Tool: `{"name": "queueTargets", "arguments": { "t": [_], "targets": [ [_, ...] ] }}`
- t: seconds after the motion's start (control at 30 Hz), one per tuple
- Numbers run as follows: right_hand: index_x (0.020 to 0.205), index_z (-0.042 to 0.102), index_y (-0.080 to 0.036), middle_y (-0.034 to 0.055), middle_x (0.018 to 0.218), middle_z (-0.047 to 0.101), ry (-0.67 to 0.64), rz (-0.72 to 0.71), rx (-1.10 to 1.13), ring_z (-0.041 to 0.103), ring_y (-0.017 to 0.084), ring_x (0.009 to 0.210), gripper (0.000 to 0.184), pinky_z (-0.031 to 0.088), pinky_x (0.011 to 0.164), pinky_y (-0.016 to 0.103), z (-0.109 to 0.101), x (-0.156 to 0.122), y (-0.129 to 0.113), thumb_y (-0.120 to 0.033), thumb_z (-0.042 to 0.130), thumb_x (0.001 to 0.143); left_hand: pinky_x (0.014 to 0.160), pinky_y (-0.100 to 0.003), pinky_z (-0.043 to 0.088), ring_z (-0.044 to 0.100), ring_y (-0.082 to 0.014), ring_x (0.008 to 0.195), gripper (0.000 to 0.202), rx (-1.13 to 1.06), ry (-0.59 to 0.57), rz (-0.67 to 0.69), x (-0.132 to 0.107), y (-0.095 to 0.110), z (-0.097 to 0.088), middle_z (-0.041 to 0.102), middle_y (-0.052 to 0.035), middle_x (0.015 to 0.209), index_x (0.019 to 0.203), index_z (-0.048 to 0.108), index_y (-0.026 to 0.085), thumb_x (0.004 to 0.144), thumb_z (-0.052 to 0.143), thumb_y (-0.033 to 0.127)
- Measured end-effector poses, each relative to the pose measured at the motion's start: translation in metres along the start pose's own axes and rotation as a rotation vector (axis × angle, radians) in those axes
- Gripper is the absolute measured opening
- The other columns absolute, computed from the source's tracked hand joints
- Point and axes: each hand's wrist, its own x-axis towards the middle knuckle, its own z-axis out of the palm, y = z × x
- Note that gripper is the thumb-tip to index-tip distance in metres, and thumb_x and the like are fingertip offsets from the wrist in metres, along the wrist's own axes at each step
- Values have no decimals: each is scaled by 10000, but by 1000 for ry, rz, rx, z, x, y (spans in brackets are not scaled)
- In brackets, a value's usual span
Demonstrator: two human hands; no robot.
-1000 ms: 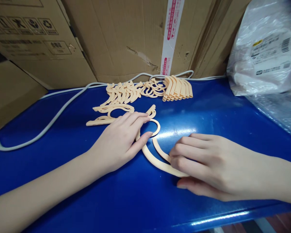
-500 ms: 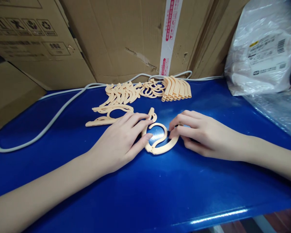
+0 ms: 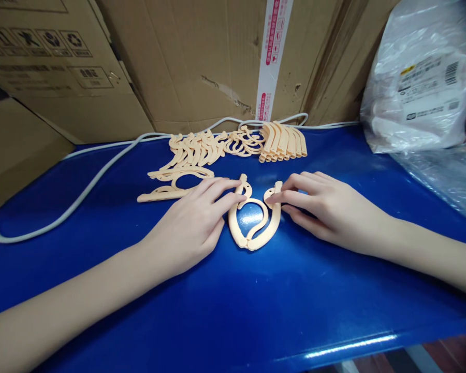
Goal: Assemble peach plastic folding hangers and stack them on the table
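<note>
Head view: a blue worktop (image 3: 256,311), both hands at its middle.
Strip: a peach plastic strip (image 3: 256,239) lies flat mid-worktop, bent into a narrow U. The bend points to the near edge and the two ends to the far edge, so its long axis runs near to far.
Left hand: the left hand (image 3: 190,225) lies palm down, fingers (image 3: 233,199) stretched out and gripping nothing. The tips press on the strip's left end.
Right hand: the right hand (image 3: 326,210) is curled, fingers (image 3: 285,197) pinched on the strip's right end.
Relation: the strip sits between the hands, each about as near to its own end.
Around: loose strips (image 3: 166,194) lie partly under the left hand. A pile (image 3: 279,142) and a cable (image 3: 101,171) lie along the far edge, with boxes (image 3: 178,62) behind and a bag (image 3: 419,88) at the far right corner.
</note>
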Motion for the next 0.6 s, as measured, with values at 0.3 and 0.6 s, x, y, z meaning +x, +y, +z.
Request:
{"name": "queueTargets", "arguments": {
  "t": [0.3, 0.6],
  "targets": [
    [1253, 647, -163, 143, 1084, 634, 8, -34, -70, 583, 255, 899, 359, 448, 779, 394, 0, 0, -13, -133, 407, 987, 1044, -489, 486, 521, -298, 1289, 307, 51, 72, 52, 2, 1, 1, 593, -142, 1381, 1162, 663, 134, 1012, 400, 185],
    [1365, 523, -111, 143, 1156, 658, 21, -10, 129, 605, 244, 1002, 380, 458, 861, 404, 2, 3, -11, -247, 387, 1038, 1079, -472, 440, 518, -277, 1274, 288, 4, 100, 40, -1, 1, -1, 572, -129, 1376, 1130, 647, 153, 886, 494, 144]
  ]
}}
